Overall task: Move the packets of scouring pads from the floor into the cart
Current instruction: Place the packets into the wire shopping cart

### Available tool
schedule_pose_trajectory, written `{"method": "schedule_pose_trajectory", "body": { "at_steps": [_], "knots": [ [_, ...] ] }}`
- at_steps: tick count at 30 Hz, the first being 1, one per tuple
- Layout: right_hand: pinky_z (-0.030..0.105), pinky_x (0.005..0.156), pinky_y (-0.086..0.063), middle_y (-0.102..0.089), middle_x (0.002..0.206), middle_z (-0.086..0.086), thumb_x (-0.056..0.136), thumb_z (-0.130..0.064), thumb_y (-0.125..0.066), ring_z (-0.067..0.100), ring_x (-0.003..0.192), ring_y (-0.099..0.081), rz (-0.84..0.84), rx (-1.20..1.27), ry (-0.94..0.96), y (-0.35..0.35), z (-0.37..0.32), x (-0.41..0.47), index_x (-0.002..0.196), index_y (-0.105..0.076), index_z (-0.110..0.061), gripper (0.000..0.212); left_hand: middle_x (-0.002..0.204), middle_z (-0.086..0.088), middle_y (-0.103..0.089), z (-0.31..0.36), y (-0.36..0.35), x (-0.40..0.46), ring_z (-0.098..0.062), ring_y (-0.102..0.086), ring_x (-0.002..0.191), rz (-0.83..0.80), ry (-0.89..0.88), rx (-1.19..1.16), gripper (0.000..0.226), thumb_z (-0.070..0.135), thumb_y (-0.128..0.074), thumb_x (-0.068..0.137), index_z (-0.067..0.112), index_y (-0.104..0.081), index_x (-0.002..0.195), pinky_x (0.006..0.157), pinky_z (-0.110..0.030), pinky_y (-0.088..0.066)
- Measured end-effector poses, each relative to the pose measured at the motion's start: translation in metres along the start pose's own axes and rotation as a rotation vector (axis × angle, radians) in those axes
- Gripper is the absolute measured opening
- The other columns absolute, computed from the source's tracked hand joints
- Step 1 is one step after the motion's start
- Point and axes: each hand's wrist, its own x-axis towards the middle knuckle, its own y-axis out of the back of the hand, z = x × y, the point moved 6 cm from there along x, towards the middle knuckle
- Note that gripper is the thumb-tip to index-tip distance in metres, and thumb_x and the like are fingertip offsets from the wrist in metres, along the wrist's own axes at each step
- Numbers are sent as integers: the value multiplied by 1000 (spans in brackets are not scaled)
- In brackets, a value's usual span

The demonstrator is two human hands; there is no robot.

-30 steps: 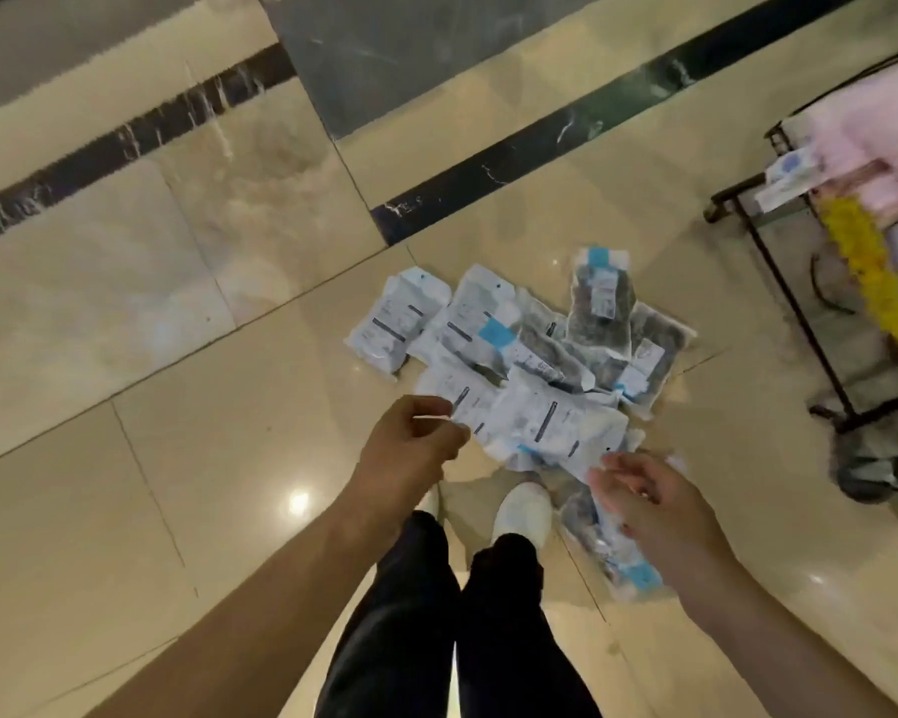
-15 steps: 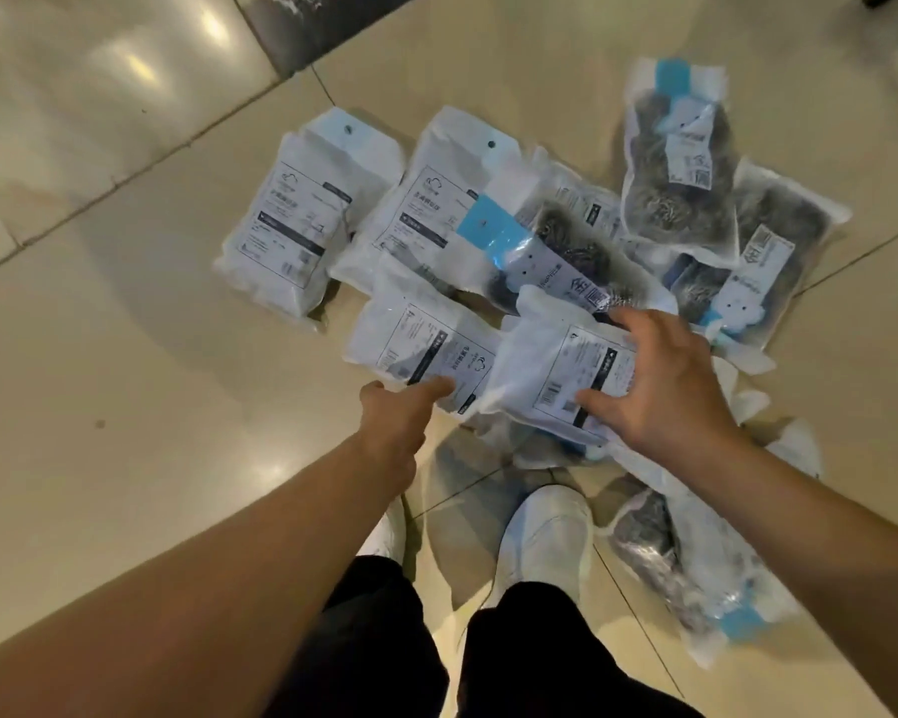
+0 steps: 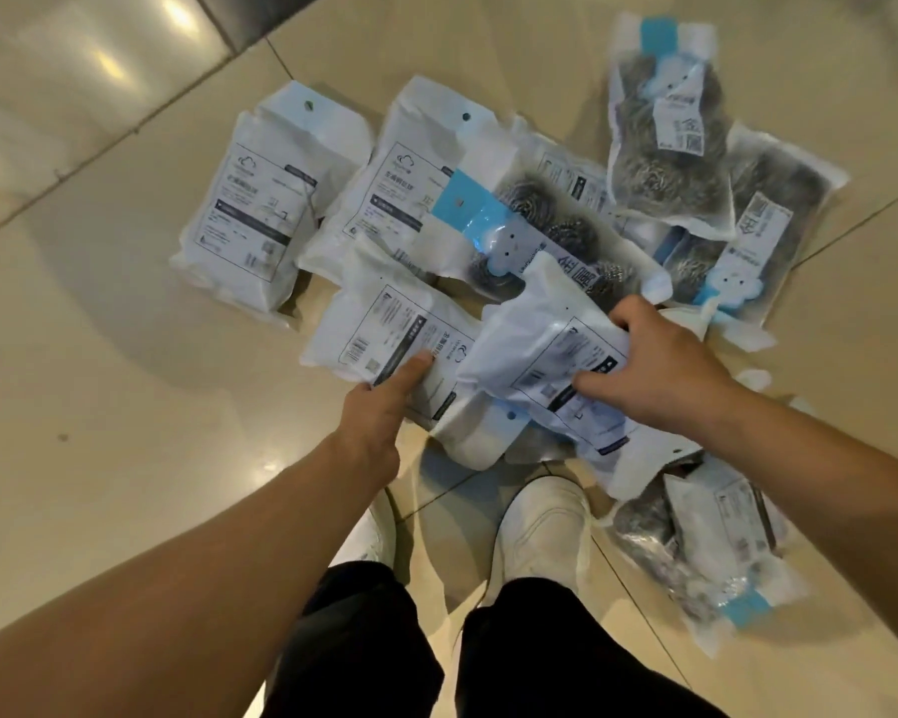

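Here | glossy beige tile floor (image 3: 99,355) | dark grout lines | packets (image 3: 260,209) scattered

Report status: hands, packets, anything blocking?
Right hand grips a white packet. Left hand grips the neighbouring white packet. Other packets on the floor. Cart not in view; no obstruction seen.

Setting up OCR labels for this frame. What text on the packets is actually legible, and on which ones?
"金": white label on the top clear packet; the rest of that label is blurred.
"金": label of the middle clear packet with the blue strip; the next character is partly hidden.
White packets: only a cloud logo, barcodes and dark bars show; the print is too small to read.
Packet under the right hand: blurred by motion.
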Motion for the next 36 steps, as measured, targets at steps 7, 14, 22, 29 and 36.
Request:
{"method": "schedule_pose_trajectory", "body": {
  "at_steps": [7, 14, 22, 29, 36],
  "knots": [
    [37, 86, -51, -68, 112, -3, 81, -29, -84, 23, 102, -65, -15, 612, -138, 15, -8, -91, 127, -54, -24, 54, 86, -10, -76, 26, 18, -108, -13, -64, 60, -178, -251, 453, 29, 15, -80, 91, 4, -73, 116, 52, -20, -50],
    [37, 83, -57, -75, 109, -4, 83, -24, -84, 20, 98, -71, 25, 1042, -228, 96, -16, -282, 111, -66, -34, 35, 97, 0, -82, 83, 36, -324, -3, -74, 66, -283, -318, 560, 29, 18, -82, 89, 22, -71, 115, 53, -14, -53],
    [32, 60, -55, -70, 83, 5, 89, -16, -79, 23, 67, -66, 208, 1284, -200, 214, -33, -532, 112, -67, -20, 26, 103, 5, -82, 159, 76, -599, -15, -80, 88, -318, -506, 607, 39, 26, -83, 86, 19, -68, 121, 67, -26, -64],
    [37, 67, -63, -77, 85, -18, 81, -31, -87, 11, 80, -76, 512, 1264, 20, 305, -44, -683, 100, -64, -37, 31, 108, -2, -82, 216, 89, -762, -23, -80, 95, -334, -766, 540, 45, 36, -86, 78, 22, -73, 118, 81, -41, -62],
    [30, 57, -54, -73, 98, 3, 89, -24, -83, 15, 72, -69, 499, 1398, 111, 342, -39, -742, 107, -59, -36, 32, 109, 9, -81, 256, 55, -838, -15, -79, 99, -451, -892, 697, 33, 36, -83, 85, 27, -77, 115, 88, -40, -59]
  ]
}}
